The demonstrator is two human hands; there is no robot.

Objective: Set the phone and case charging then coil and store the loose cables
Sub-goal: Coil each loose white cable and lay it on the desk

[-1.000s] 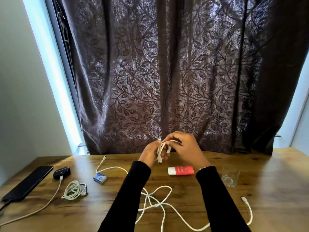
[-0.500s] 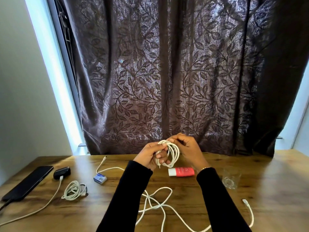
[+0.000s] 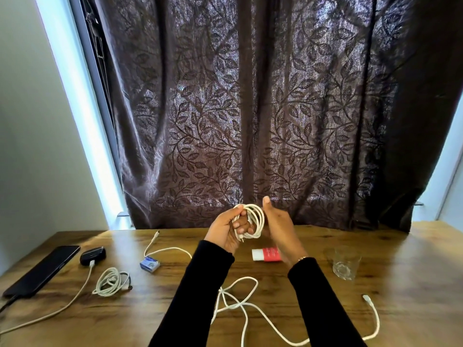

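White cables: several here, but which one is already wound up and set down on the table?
The small coiled cable lying beside the charging case. Another coil is off the table in the left hand; the long cable sprawls loose.

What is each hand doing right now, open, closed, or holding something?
Left hand: fingers curled around the coiled white cable, holding it.
Right hand: open, fingers straight, beside the coil; whether it touches cannot be told.
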